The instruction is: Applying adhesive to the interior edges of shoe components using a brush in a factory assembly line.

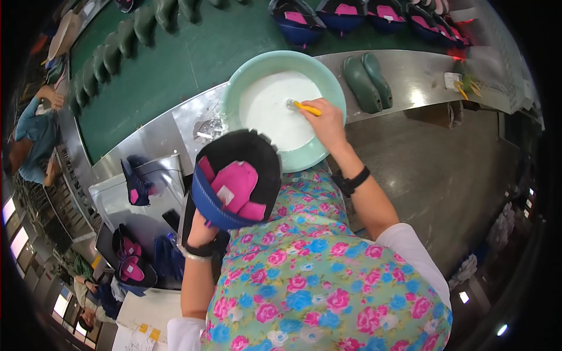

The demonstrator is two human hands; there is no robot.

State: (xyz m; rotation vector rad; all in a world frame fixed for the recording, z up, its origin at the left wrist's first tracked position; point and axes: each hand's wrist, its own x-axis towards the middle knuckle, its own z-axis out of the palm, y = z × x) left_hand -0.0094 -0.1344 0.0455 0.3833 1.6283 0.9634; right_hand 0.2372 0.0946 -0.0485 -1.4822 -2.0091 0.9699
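My left hand (202, 232), low on the left of the basin, grips a shoe upper (237, 181) with a blue outside, pink lining and wide black edge. It is tilted so its inside faces up, and it hides part of my fingers. My right hand (329, 126) is closed round the yellow handle of a small brush (308, 109). The brush's head meets the white liquid (272, 96) in a pale green round basin (335, 82). The basin sits at the metal edge of the bench, just above my flowered apron (310, 257).
Two dark green shoe lasts (366, 82) stand right of the basin. A green belt (193, 55) carries a row of lasts (126, 38) and several blue uppers (298, 23). More uppers (132, 263) lie at lower left. Another person (35, 140) is at far left.
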